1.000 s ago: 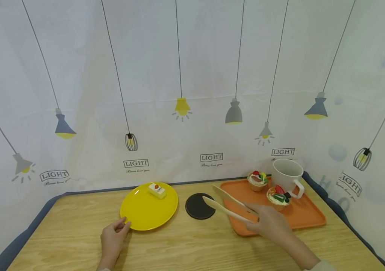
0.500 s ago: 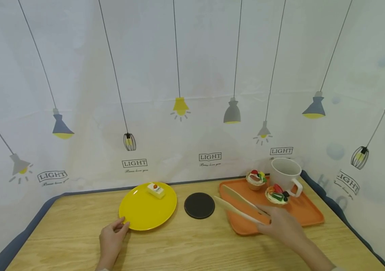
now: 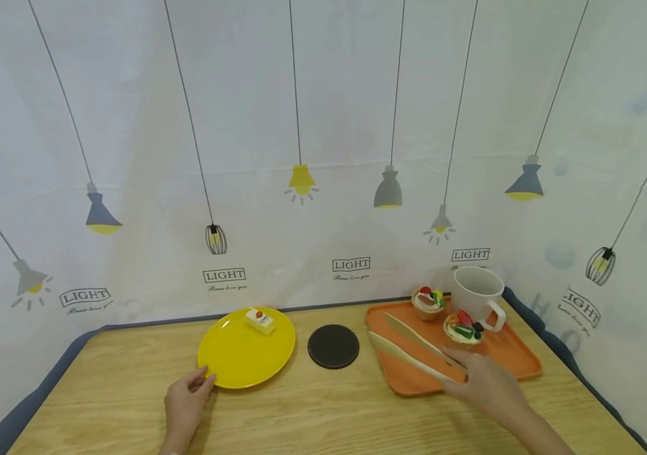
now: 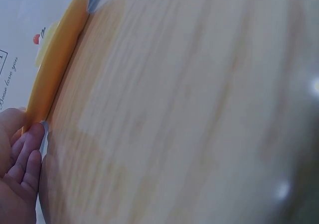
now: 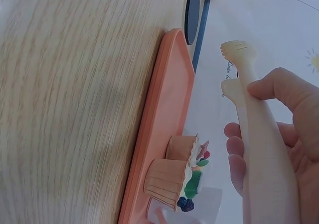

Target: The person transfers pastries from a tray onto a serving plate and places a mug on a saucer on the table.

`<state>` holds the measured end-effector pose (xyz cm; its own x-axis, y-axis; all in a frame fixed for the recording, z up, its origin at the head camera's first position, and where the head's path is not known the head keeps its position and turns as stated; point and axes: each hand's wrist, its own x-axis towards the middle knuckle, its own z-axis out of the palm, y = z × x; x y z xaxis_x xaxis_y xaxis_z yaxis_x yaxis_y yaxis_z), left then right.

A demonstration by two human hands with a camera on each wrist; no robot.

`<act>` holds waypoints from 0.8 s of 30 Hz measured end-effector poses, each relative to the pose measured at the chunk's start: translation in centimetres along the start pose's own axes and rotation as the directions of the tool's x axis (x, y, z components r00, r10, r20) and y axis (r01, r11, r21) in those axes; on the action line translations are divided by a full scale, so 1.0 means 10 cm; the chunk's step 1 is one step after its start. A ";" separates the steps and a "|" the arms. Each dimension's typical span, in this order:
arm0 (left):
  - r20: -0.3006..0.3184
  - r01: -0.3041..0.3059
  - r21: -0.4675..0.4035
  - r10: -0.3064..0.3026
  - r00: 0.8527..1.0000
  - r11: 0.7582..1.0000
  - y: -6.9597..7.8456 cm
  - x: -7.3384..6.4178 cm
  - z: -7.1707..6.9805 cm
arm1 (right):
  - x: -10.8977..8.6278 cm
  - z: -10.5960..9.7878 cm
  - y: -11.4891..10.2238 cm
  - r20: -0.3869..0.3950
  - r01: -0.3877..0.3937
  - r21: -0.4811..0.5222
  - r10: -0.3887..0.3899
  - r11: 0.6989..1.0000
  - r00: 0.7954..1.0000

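Note:
At the near-left rim of a yellow plate (image 3: pixel 238 363), my left hand (image 3: pixel 187 401) pinches the edge; the left wrist view has the thumb over the rim and fingertips (image 4: pixel 35 134) under it. A small white cake (image 3: pixel 260 321) with a red-orange topping sits on the plate's far side. My right hand (image 3: pixel 491 387) grips pale tongs (image 5: pixel 264 154), thumb on one arm and fingers round the other. The tongs' tips are apart with nothing between them, above the left part of an orange tray (image 3: pixel 405 382). Two fruit-topped tarts, a nearer one (image 3: pixel 463 330) and a farther one (image 3: pixel 428 305), stand on it.
A white mug (image 3: pixel 476 289) stands at the tray's back right, its handle toward the nearer tart. Between plate and tray lies a round black coaster (image 3: pixel 333 346). A white printed curtain (image 3: pixel 278 253) hangs right behind the wooden table (image 3: pixel 278 423).
My right hand has moved right with the tongs, from over the coaster's edge to over the tray. The left hand stays at the plate's rim. The head view has shifted slightly.

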<state>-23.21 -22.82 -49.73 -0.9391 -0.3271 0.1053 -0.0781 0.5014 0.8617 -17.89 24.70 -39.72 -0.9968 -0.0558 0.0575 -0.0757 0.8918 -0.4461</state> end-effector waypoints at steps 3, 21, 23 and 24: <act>0.002 -0.003 0.002 0.003 1.000 1.000 0.00 0.00 0.00 | -0.01 -0.01 0.02 0.000 -0.008 0.003 0.008 1.000 1.000; 0.015 0.000 -0.008 0.001 1.000 1.000 0.01 -0.01 -0.01 | -0.11 -0.04 0.15 -0.002 -0.031 -0.005 0.031 1.000 1.000; 0.028 0.012 -0.018 -0.011 1.000 1.000 0.01 -0.01 -0.02 | -0.11 -0.04 0.16 0.005 -0.034 0.000 0.034 0.999 0.999; 0.031 0.016 -0.021 -0.016 0.999 1.000 0.01 -0.01 -0.02 | -0.12 -0.04 0.17 0.009 -0.040 0.005 0.040 0.999 0.999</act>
<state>-23.02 -22.85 -49.55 -0.9477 -0.3098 0.0762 -0.0863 0.4789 0.8736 -16.85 26.50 -40.16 -0.9992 -0.0243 0.0312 -0.0358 0.8912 -0.4521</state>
